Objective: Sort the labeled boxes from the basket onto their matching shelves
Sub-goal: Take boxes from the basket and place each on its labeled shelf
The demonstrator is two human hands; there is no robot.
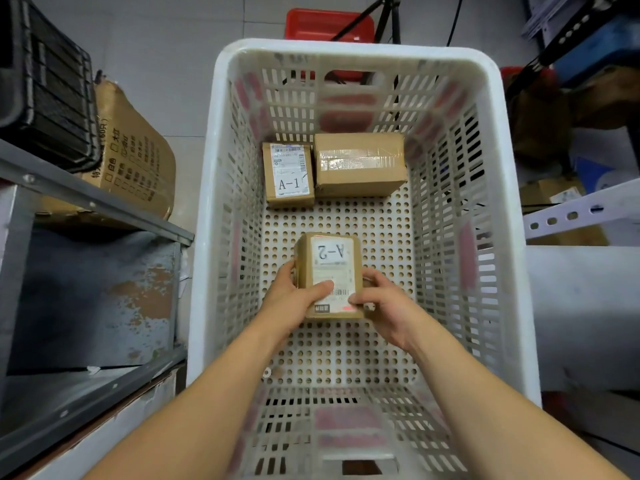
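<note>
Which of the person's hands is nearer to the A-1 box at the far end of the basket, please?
Left. The left hand grips the A-2 box on the A-1 box's side; the right hand grips its opposite side, farther from A-1.

three boxes [329, 271], one basket [502, 168], two hands [294, 299]

White basket [207, 202], 2 boxes on its floor (A-1 box [288, 174], unlabeled box [360, 164])

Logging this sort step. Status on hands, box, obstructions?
Left hand and right hand both gripping brown cardboard A-2 box, inside white slotted plastic basket. Two cardboard boxes at far end, apart. Path up clear.
</note>
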